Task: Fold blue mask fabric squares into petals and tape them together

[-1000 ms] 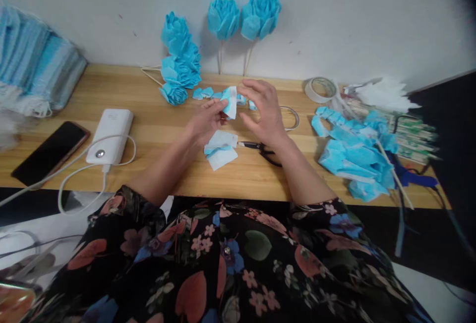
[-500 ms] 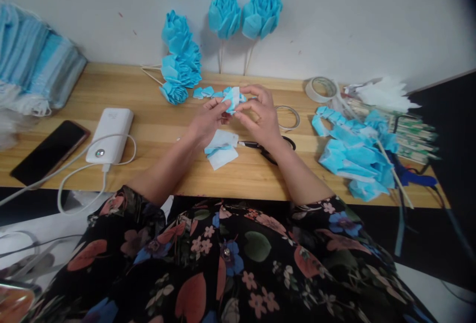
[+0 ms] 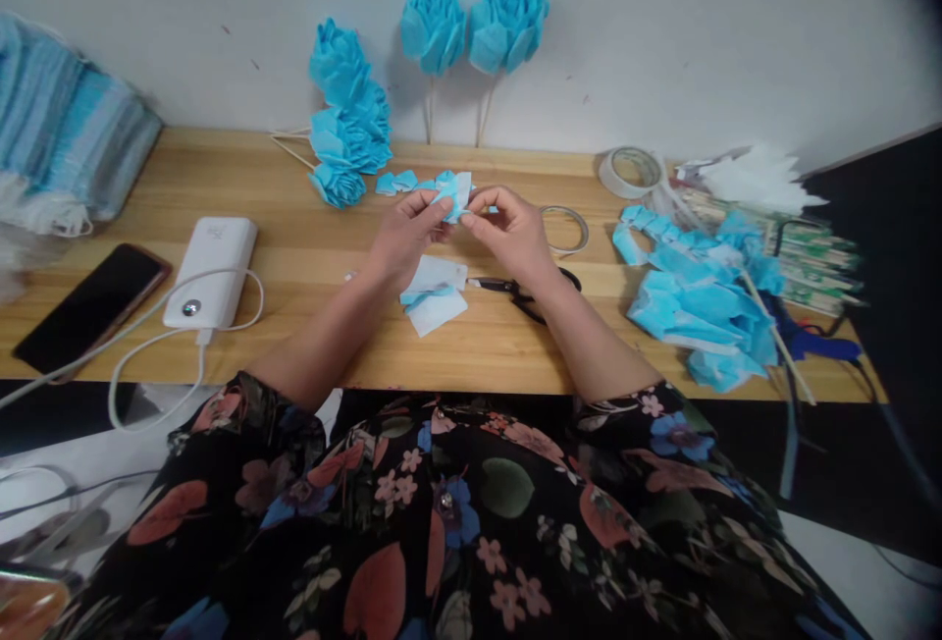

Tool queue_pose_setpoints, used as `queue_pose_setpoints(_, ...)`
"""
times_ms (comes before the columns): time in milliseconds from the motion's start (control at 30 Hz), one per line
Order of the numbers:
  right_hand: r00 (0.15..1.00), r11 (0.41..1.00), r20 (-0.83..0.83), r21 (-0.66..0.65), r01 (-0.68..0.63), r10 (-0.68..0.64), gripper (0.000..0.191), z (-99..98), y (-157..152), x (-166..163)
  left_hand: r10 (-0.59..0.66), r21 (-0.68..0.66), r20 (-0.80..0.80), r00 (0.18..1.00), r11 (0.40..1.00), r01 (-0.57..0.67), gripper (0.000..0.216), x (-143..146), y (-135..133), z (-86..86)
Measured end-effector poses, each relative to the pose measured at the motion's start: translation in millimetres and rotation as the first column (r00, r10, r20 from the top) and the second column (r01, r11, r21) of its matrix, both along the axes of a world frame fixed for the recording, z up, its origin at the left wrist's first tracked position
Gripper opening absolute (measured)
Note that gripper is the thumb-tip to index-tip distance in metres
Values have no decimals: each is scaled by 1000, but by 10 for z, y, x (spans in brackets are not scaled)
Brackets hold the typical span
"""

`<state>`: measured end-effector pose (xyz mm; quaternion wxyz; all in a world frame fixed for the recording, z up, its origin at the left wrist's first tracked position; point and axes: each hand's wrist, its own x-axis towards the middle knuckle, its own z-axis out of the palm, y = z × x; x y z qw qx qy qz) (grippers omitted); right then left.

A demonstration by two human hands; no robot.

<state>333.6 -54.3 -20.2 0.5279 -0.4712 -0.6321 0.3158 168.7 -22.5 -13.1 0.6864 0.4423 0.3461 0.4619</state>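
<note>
Left hand (image 3: 403, 236): fingers pinching a folded blue-white piece (image 3: 457, 186) above the counter (image 3: 471, 365); right hand (image 3: 519, 233): fingers bent, tips at its right edge, can't tell if gripping. Scissors (image 3: 498, 285) beside white-blue scraps (image 3: 436, 289) on counter, two blue flowers (image 3: 507, 26) on sticks against wall (image 3: 662, 12)

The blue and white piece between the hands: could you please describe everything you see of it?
The piece is small and thin, like soft cloth or paper, blue with a white band along its right side. It is tilted above the table, pinched in the left hand; the right hand appears to touch its lower corner. Its underside is hidden.
</note>
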Motion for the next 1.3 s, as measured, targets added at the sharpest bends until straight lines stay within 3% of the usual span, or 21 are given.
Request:
queue_pose_setpoints(233, 988, 988, -141, -131, -76, 58, 44, -74, 61, 13, -13, -1, -3, 1000, 1000, 13, 25, -6, 5, -7)
queue_pose_setpoints(400, 979, 982, -167, -132, -136, 114, 24, -22, 30, -1, -13, 17, -17, 1000, 1000, 13, 23, -8, 12, -21)
queue_pose_setpoints(567, 988, 985, -134, -142, -95, 76, 30, 20, 6, -12, -8, 69, -18, 1000, 998, 10, 21, 6, 7, -41)
queue_pose_setpoints(900, 997, 980, -63, -188, -64, 53, 30, 56, -17, -11, 77, 191, -166, 983, 981, -45, 21, 31, -37, 7)
queue_pose_setpoints(1300, 997, 981, -46, -180, -70, 63, 32, 85, -25, -22, 67, 205, -232, 970, 979, -19, 26, 24, -66, 61)
